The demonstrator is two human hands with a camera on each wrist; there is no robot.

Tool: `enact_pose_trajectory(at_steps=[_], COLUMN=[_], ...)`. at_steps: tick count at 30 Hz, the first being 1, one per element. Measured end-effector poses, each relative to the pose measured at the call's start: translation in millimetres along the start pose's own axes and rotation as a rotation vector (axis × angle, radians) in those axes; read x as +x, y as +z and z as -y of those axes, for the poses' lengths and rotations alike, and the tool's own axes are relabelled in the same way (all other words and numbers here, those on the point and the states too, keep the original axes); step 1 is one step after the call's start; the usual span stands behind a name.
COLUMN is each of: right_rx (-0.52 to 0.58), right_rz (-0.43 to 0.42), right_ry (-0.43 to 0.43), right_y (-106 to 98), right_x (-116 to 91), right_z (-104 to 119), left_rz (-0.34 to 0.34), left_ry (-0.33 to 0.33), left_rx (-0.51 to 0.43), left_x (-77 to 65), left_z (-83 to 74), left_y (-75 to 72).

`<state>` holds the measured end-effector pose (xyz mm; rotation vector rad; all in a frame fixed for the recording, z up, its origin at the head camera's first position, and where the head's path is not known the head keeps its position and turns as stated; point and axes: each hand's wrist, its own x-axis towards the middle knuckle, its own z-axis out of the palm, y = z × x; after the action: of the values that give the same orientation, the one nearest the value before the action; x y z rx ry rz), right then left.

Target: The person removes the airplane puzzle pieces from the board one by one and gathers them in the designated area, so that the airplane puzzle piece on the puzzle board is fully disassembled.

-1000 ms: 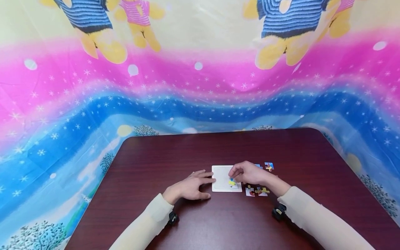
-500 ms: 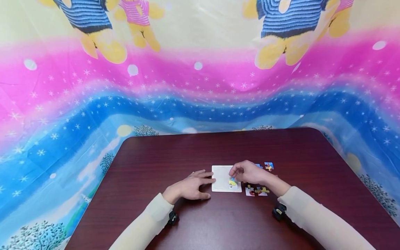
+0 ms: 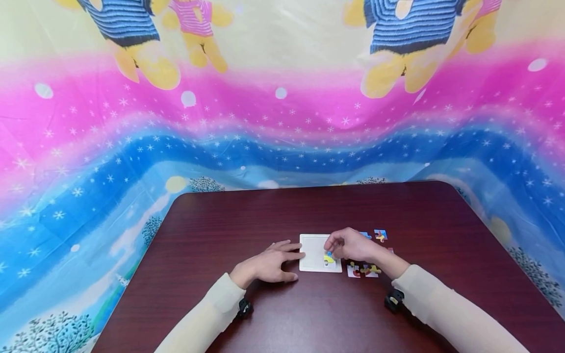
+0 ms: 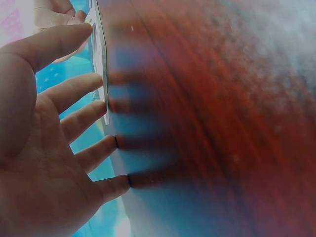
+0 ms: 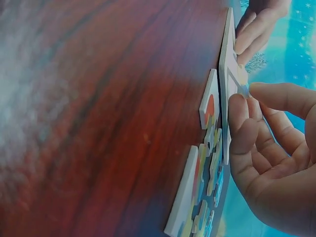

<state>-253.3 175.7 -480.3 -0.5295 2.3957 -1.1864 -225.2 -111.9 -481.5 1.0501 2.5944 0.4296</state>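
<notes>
A white puzzle tray (image 3: 312, 255) with a raised border lies flat on the table. My left hand (image 3: 272, 262) is spread at its left side, fingertips resting on the border; the left wrist view shows these fingers (image 4: 81, 121) straight and apart. Over the tray's right part, my right hand (image 3: 353, 244) pinches a puzzle piece (image 3: 328, 260) with yellow and blue on it, low in the tray's right corner. In the right wrist view the thumb and fingertips meet at the piece (image 5: 244, 89), while the other fingers curl loosely. The right hand covers the tray's upper right corner.
Loose puzzle pieces (image 3: 353, 270) lie right of the tray, some partly under the right forearm. Another piece (image 3: 380, 235) lies farther back. The dark wooden table (image 3: 247, 215) stands against a printed cloth backdrop (image 3: 282, 122).
The yellow and blue piece has turned slightly and now sits straighter in the tray's lower right. Both hands have stayed almost in place.
</notes>
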Motion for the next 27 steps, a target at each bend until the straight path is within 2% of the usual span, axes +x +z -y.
enact_pose_trajectory(at_steps=[9,16,27], right_rx=[-0.007,0.008,0.07], right_rz=[-0.017,-0.048,-0.026], right_ry=[-0.012,0.017,0.021], right_y=[1,-1,-14], right_x=[-1,-2,-15], right_z=[1,-2,-7], left_rz=[-0.022,-0.022,-0.018], left_ry=[0.012,0.009,0.015], left_rx=[-0.014,-0.015,-0.013], left_x=[0.4,0.2,0.0], left_z=[2.1,2.4,3.0], left_y=[1.5,2.3,2.3])
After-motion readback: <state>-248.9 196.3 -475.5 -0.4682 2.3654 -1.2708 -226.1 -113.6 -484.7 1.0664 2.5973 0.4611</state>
